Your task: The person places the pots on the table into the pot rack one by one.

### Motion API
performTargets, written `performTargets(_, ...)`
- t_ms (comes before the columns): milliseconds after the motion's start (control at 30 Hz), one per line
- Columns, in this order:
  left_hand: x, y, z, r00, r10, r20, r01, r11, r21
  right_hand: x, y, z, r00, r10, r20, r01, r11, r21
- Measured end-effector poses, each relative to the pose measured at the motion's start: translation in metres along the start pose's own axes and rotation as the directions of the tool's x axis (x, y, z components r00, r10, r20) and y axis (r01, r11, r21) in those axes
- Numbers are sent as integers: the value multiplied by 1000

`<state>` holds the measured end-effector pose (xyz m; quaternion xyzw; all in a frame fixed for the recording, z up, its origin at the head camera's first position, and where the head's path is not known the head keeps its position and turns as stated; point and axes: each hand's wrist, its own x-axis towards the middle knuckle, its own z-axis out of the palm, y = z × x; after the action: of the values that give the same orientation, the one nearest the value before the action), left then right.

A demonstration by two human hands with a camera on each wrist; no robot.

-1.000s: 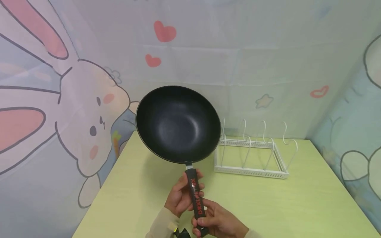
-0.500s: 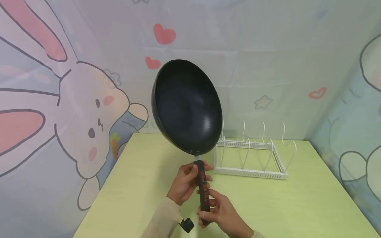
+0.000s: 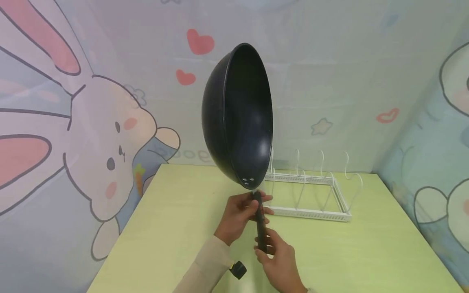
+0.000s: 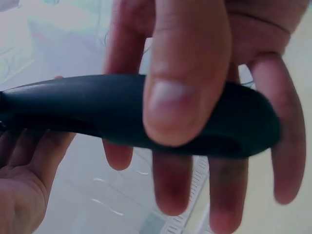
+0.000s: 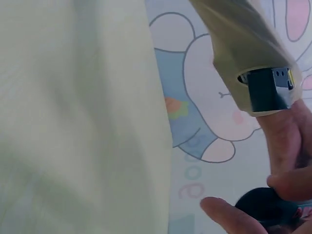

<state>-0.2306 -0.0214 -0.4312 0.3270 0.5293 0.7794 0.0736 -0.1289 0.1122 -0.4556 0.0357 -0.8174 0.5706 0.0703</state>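
Observation:
A black wok (image 3: pixel 253 118) is held up above the table, its hollow side turned toward the right. Its dark handle (image 3: pixel 261 230) points down. My left hand (image 3: pixel 237 216) pinches the upper part of the handle just below the bowl. In the left wrist view, my left thumb (image 4: pixel 180 97) lies across the handle (image 4: pixel 87 105), with the fingers behind it. My right hand (image 3: pixel 280 258) grips the lower end of the handle with thumb and fingers. In the right wrist view, only part of the handle end (image 5: pixel 263 207) shows between the fingers.
A white wire rack (image 3: pixel 307 212) with several upright curved dividers stands on the pale green table (image 3: pixel 183 228), behind the hands and to the right. A cloth backdrop (image 3: pixel 121 134) printed with cartoon rabbits hangs around the table. A small black device (image 3: pixel 238 270) sits at my left wrist.
Both hands have raised the wok and carried it a little to the right. It has turned so that its outer left side shows and its hollow faces more rightward.

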Motion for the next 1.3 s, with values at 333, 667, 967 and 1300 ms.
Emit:
performTargets(333, 15, 13, 12, 1000, -27, -16, 27, 1000, 7, 1, -2, 1, 996, -49, -70, 54, 996, 75)
performTargets(667, 25, 7, 28, 970, -235, -66, 228, 969, -97, 0, 9, -13, 990, 35, -135, -10, 983, 181)
performTargets(967, 37, -15, 50, 938, -331, -105, 324, 943, -81, -2, 28, -39, 984, 165, -72, -125, 916, 380)
performTargets(1300, 46, -37, 69, 914, -374, -159, 362, 927, -101, -2, 42, -71, 969, 205, 135, -243, 879, 410)
